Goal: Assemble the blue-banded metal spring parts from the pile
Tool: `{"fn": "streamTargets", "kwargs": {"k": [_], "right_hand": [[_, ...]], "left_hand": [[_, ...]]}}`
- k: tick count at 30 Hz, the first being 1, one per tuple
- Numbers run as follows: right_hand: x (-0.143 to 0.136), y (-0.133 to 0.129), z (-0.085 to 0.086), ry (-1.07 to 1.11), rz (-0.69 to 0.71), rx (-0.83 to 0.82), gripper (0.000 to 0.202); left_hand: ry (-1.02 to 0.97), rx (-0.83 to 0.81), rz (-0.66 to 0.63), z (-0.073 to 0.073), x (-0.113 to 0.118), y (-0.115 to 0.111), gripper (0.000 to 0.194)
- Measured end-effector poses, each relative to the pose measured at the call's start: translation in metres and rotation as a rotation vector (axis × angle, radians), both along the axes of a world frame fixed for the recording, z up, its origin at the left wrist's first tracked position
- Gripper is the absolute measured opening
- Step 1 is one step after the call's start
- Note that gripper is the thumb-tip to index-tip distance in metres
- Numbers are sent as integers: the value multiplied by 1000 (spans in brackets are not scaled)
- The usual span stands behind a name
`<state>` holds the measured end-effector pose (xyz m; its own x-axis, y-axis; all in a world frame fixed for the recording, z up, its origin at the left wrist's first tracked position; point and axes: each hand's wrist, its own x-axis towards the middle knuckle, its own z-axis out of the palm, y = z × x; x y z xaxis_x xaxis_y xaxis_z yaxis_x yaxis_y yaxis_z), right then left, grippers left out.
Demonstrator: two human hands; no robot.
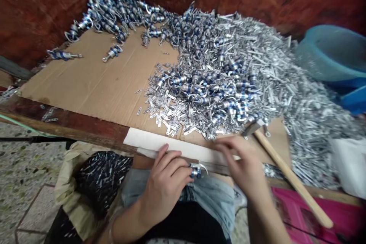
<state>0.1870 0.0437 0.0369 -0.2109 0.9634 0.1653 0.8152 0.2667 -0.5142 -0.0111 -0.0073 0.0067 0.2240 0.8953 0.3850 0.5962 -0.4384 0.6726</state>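
Observation:
My left hand (168, 179) is closed around a small silver-and-blue metal fitting (196, 170) with a curved lever that sticks out to the right, over my lap at the table's front edge. Slightly blurred, my right hand (243, 160) is over the right end of a white strip (160, 142) along that edge. Its thumb and fingers come together in a pinch; whatever lies between them is not discernible. Just beyond the fingers are loose small flat metal links (171, 116) with holes and a heap of similar blue-and-silver fittings (211, 91).
A wooden-handled hammer (291, 177) lies right of my right hand. Cardboard (85, 72) covers the table; more fittings (114, 4) are piled at the back left. Metal strips (271, 65) heap up near a blue tub (328, 51). Below left is a sack (67, 187) of dark parts.

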Motion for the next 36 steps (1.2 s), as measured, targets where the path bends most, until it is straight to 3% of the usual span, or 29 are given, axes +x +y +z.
{"fn": "streamTargets", "kwargs": {"k": [3, 5, 7, 9, 12, 14, 16, 19, 21, 28, 30, 33, 36], "right_hand": [[53, 16, -15, -253, -482, 222, 36], [81, 22, -26, -411, -554, 164, 47], [94, 24, -31, -445, -505, 105, 44], [89, 17, -27, -401, -463, 128, 38], [57, -8, -5, -313, -338, 134, 27], [31, -30, 11, -238, -81, 77, 20], [10, -49, 20, -174, 70, 149, 16], [-8, -61, 21, -181, 145, 234, 25], [-13, -60, 16, -252, 171, 164, 23], [-10, -53, 10, -215, 161, 102, 20], [4, -43, 5, -282, 37, 111, 20], [41, -15, -11, -403, -247, 268, 29], [75, 14, -27, -550, -340, 313, 42]], "left_hand": [[-11, -4, -2, -2, 0, 0, 2], [-14, -6, 0, -2, 0, 0, 2], [-15, -10, 4, -1, 0, 1, 3], [-14, -7, 5, 1, 0, 2, 3], [-7, -5, -3, 2, 0, 2, 4], [-4, -15, 2, 3, 0, 2, 4], [-1, -22, 6, 3, 0, 1, 4], [1, -11, 5, 3, -1, 1, 4], [6, 2, 12, 3, 0, 1, 5], [25, 44, 6, 3, 0, 3, 7], [16, 36, 8, 3, 0, 4, 5], [23, 71, -14, 3, 1, 4, 6], [14, 117, -27, 3, 3, 4, 7]]}}
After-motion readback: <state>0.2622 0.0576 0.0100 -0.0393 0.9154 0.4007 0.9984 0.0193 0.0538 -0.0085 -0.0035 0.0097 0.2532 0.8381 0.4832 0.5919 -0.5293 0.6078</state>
